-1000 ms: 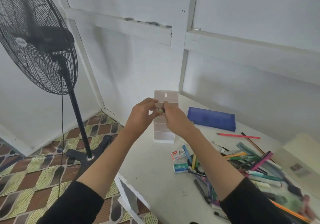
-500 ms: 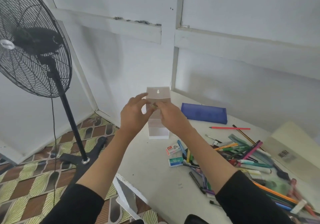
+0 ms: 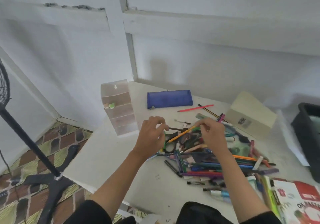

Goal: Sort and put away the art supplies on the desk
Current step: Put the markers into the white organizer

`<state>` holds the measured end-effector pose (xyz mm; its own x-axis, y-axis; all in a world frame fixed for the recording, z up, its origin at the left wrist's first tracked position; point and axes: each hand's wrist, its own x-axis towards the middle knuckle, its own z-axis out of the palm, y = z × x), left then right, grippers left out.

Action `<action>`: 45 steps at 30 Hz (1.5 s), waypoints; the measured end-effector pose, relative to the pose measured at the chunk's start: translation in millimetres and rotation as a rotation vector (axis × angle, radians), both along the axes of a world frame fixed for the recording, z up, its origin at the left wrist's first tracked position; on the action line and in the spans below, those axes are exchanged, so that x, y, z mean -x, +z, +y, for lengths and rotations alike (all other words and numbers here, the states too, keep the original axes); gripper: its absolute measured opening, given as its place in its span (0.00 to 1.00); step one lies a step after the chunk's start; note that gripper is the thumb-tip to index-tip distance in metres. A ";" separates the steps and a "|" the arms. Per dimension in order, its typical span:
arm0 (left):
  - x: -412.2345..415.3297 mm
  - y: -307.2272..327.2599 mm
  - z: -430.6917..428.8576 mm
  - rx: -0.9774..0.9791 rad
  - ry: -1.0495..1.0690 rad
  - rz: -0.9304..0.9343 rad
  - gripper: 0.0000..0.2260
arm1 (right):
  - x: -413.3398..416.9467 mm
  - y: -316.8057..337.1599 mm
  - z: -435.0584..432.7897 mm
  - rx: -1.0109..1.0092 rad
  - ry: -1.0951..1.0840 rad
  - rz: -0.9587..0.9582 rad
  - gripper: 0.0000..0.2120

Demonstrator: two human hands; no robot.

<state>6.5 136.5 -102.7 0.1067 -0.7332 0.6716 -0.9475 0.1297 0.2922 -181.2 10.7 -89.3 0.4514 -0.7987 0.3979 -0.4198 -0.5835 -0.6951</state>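
Note:
A heap of pens, pencils and markers (image 3: 213, 161) covers the white desk (image 3: 107, 154). My right hand (image 3: 213, 135) hovers over the heap and pinches the top end of an orange pencil (image 3: 181, 134), which slants down to the left. Just left of it, my left hand (image 3: 152, 135) hangs over the heap's edge with loosely curled fingers and holds nothing. A clear tiered organizer (image 3: 121, 109) stands at the desk's far left corner, with two small erasers (image 3: 109, 105) in one tier.
A blue pencil case (image 3: 169, 99) and a red pencil (image 3: 195, 108) lie near the wall. A cream box (image 3: 251, 114) and a black bin (image 3: 308, 137) sit to the right, an oil pastel box (image 3: 301, 201) at the near right. A fan stand (image 3: 31, 142) rises left of the desk.
Both hands have left the organizer and dropped to the heap; the erasers now sit in a tier. My right hand has taken the orange pencil. The view swung right and down.

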 end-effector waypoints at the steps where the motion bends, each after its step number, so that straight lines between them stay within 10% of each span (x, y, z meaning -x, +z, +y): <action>1: 5.9 -3.6 -6.7 -0.050 -0.046 0.018 0.08 | 14.6 -2.6 -1.3 -0.040 -0.041 0.017 0.13; 22: 99.0 -8.8 -94.4 -0.721 -0.311 -0.217 0.13 | 128.8 -1.4 16.5 -0.367 -0.319 0.264 0.05; 31: 140.5 -10.2 -82.1 -0.347 -0.421 -0.051 0.06 | 172.8 -6.6 59.9 -0.522 -0.408 0.383 0.04; 36: 182.6 -9.9 -69.9 -0.480 -0.724 -0.158 0.07 | 190.0 -10.1 87.0 -0.647 -0.482 0.487 0.06; 45: 234.7 -8.1 -67.4 -0.736 -0.542 -0.460 0.13 | 189.2 -18.7 106.3 -0.593 -0.496 0.562 0.07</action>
